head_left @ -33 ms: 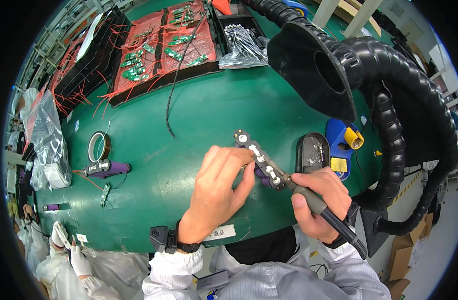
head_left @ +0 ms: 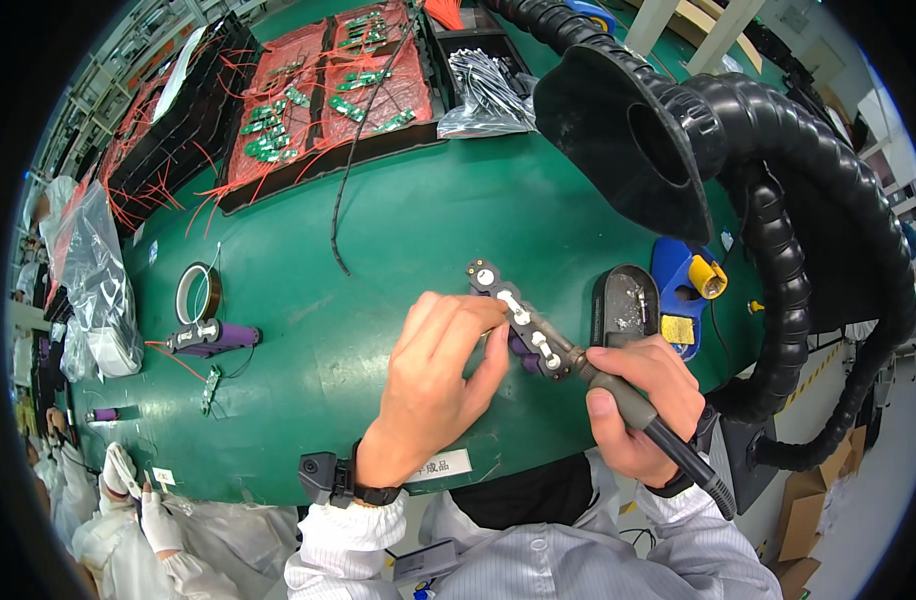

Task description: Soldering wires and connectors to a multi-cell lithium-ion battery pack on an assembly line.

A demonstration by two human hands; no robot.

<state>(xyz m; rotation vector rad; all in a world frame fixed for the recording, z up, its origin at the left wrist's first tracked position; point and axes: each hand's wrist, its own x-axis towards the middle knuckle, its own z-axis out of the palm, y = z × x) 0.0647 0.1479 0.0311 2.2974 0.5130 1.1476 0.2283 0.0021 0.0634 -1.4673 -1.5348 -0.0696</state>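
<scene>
My right hand (head_left: 644,402) grips a soldering iron (head_left: 630,400) by its dark handle. The iron's metal barrel slants up and left over a battery pack (head_left: 526,328) with a dark grey end holder, pale metal tabs and purple cells beneath. My left hand (head_left: 440,365) is closed in a pinch at the pack's left side, thumb and fingers close to the middle tab. What sits between those fingertips is hidden. The iron's tip lies near that tab; whether it touches cannot be told.
Right of the pack are a black tray (head_left: 614,318) and a blue iron stand (head_left: 675,268). A black fume hood (head_left: 618,140) hangs above. Left lie a tape roll (head_left: 214,290), another purple pack (head_left: 233,338) and a circuit board (head_left: 211,390). A co-worker's gloved hand (head_left: 161,522) is lower left.
My right hand and the soldering iron's handle have shifted very slightly to the right. My left hand and the battery pack look unmoved.
</scene>
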